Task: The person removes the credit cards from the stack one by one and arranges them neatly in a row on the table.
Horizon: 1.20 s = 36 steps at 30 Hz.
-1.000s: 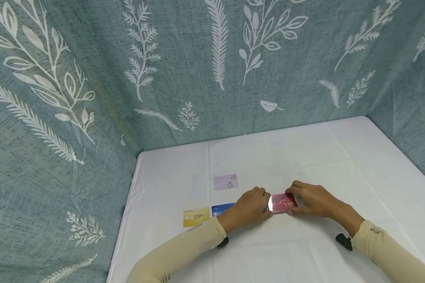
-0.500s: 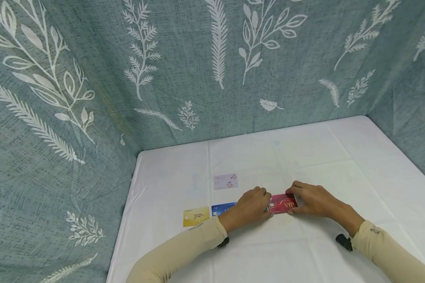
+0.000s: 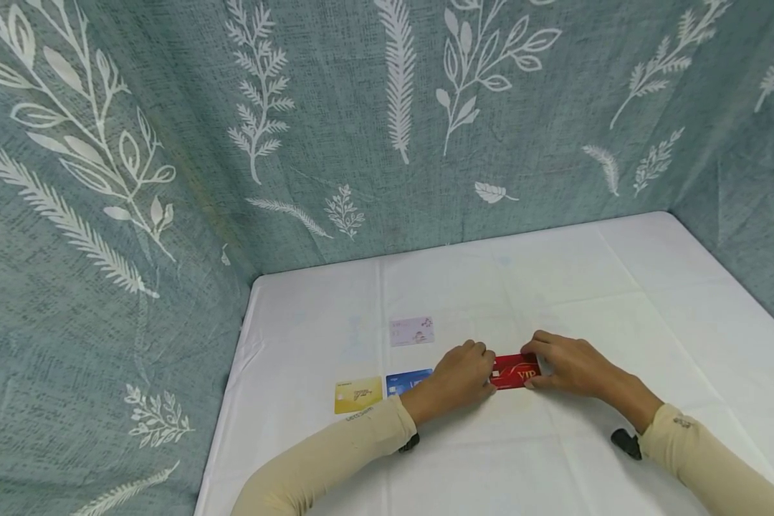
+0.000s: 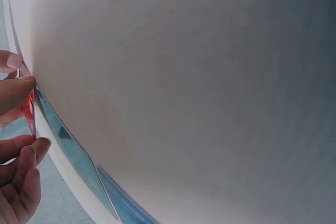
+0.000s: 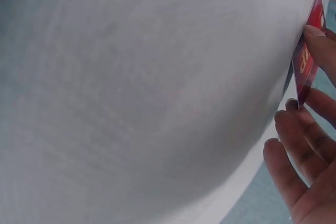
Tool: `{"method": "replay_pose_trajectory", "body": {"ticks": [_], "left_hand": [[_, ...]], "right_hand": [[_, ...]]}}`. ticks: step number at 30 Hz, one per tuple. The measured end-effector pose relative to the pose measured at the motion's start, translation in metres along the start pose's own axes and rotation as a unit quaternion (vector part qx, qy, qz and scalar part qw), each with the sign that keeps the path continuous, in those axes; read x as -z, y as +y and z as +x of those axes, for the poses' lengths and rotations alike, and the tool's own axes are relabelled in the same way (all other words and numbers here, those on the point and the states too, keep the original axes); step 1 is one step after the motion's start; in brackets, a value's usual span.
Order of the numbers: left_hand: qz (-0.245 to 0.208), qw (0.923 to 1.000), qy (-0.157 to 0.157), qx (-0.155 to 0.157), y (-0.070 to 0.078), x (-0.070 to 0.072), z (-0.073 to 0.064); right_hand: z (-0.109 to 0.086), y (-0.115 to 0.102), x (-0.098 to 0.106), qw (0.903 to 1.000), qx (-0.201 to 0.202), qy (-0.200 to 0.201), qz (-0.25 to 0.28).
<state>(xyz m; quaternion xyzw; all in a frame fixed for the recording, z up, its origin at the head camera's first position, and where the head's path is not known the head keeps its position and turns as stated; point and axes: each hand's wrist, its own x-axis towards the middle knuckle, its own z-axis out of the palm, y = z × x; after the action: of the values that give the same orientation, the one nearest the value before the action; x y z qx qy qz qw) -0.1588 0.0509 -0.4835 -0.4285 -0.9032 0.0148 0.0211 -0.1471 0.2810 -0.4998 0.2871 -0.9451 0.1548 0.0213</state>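
Note:
A red card with gold "VIP" lettering [image 3: 514,372] is held at both ends, low over the white cloth. My left hand [image 3: 454,376] pinches its left end between thumb and fingers. At the right end, the thumb and index finger of my right hand [image 3: 570,364] grip its edges, while the other fingers stay loosely bent in the right wrist view. Beneath my left hand lies a teal card [image 4: 73,153], mostly hidden in the head view. Beside it is a blue card [image 3: 405,381], partly covered by the hand, and further left a yellow card [image 3: 357,395].
A pale pink card [image 3: 412,331] lies behind the row. The white-clothed table [image 3: 555,287] ends at a green-grey curtain [image 3: 361,129] with white leaf patterns, along the back and both sides. Black wrist cameras [image 3: 626,443] hang under the wrists.
The bright glare on the red card's left end has gone and its face now shows deep red, as its tilt has shifted slightly. Both hands have kept nearly the same place.

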Motion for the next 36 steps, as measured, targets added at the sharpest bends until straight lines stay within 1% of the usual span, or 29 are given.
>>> {"method": "replay_pose_trajectory", "body": {"ticks": [7, 23, 28, 36], "left_hand": [[0.002, 1.0, 0.0, 0.001, 0.0006, 0.0009, -0.0011], [-0.005, 1.0, 0.008, -0.001, -0.0013, -0.0007, -0.0026], [-0.015, 0.9999, 0.006, 0.001, -0.0016, 0.0003, -0.0033], [-0.013, 0.9999, 0.002, 0.002, -0.0026, -0.0005, -0.0034]], "right_hand": [[-0.0009, 0.0016, -0.0017, 0.9998, 0.012, 0.012, -0.001], [0.0004, 0.0038, -0.002, 0.9998, 0.013, -0.013, 0.001], [0.0013, 0.0049, -0.0018, 0.9997, 0.016, -0.016, -0.003], [0.0028, 0.0057, -0.001, 0.9995, 0.019, -0.025, 0.004]]}}
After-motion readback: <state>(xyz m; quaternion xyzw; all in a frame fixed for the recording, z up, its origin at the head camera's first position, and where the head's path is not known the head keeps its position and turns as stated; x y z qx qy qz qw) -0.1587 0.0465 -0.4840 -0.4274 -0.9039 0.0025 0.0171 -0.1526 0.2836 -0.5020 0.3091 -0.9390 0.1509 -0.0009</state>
